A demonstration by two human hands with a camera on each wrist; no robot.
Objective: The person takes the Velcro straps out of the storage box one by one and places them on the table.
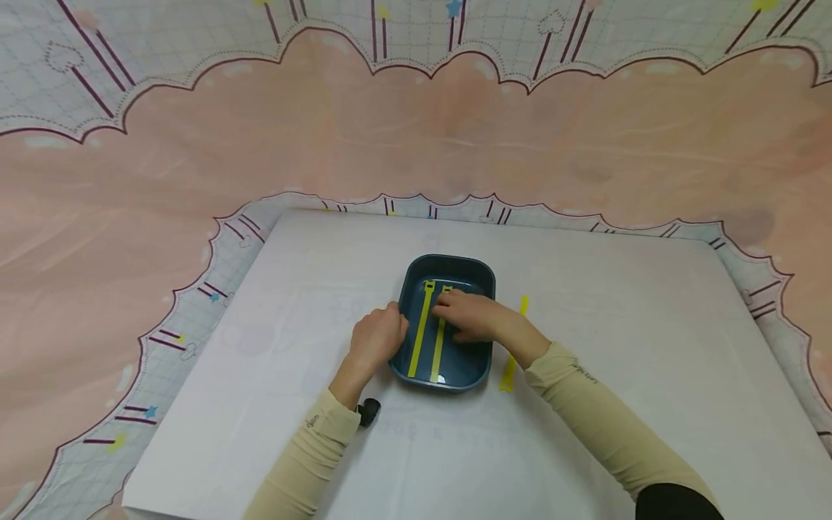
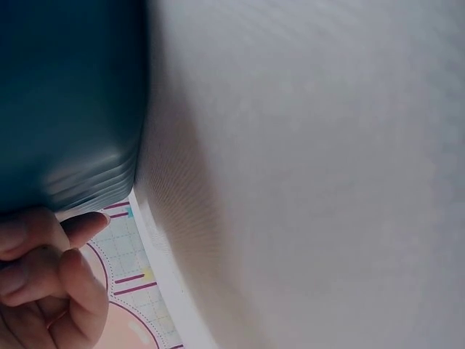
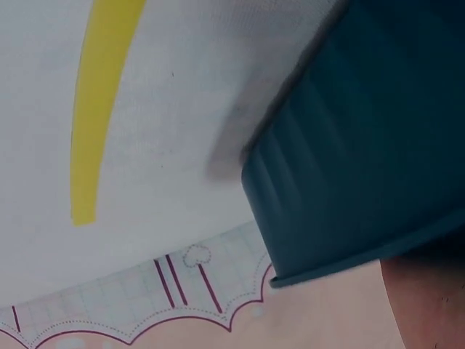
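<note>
Light is falling soft and even from above, no glare; only faint shadows are sitting under the forearms. Head view is bending w/ wide-angle distortion at the edges. Both wrist views are blurring badly, esp. the tray [image 2: 65, 102] wall, too close for focus.

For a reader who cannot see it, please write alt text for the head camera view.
A person's right hand rests inside a dark blue tray on two yellow straps, while the left hand holds the tray's left rim. A third yellow strap lies beside it on the white table.

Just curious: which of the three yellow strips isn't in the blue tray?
The yellow strip lying on the white table, right of the blue tray. The other two lie inside the tray.
</note>
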